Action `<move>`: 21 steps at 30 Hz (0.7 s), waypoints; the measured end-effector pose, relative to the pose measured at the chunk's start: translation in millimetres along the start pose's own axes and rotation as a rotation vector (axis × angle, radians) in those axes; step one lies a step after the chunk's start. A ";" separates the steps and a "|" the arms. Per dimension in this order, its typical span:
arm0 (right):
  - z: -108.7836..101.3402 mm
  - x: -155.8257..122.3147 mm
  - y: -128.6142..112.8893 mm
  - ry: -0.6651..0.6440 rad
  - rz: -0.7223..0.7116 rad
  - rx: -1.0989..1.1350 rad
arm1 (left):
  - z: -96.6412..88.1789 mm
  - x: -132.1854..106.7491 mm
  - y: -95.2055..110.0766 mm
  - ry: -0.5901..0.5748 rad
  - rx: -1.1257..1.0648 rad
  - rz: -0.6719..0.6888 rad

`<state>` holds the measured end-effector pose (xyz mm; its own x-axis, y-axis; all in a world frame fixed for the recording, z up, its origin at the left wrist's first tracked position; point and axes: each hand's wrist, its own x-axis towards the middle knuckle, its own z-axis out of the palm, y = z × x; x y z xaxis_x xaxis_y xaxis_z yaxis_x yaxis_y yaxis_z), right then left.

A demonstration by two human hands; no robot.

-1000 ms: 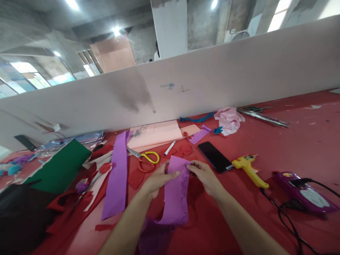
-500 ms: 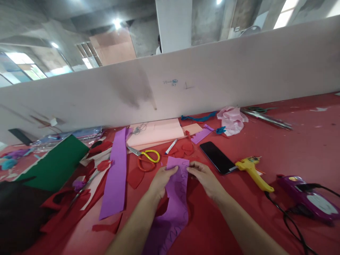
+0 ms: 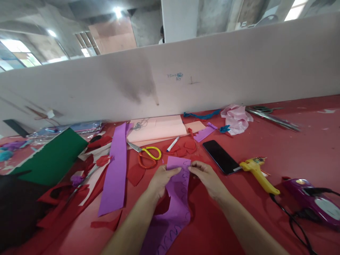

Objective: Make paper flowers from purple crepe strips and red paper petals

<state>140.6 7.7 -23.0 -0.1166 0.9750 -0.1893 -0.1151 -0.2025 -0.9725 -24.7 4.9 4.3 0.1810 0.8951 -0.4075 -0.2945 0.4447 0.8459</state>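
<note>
Faint blue handwriting (image 3: 175, 76) is showing on the white partition (image 3: 239, 67), too small and smudged to read, with a pen-drawn cross mark (image 3: 193, 82) sitting beside it. Nothing else on the table is bearing legible text.

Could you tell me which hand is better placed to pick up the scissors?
Left, probably. The left hand lies just below the scissors; the right hand is farther, across the purple strip both hold.
</note>
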 end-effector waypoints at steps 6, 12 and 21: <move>0.5 0.0 -0.7 -0.002 0.003 0.001 | 0.7 -0.1 -1.0 0.013 -0.010 -0.003; 0.0 0.6 -0.2 0.014 0.006 -0.023 | -1.1 2.1 -3.4 0.007 0.002 -0.024; 0.0 0.5 1.3 0.015 0.013 -0.030 | -3.1 5.0 -5.8 -0.001 0.026 0.022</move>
<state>140.3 8.0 -24.3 -0.1034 0.9736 -0.2036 -0.0838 -0.2125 -0.9736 -24.9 7.0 -3.7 0.1760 0.9044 -0.3887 -0.2742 0.4243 0.8630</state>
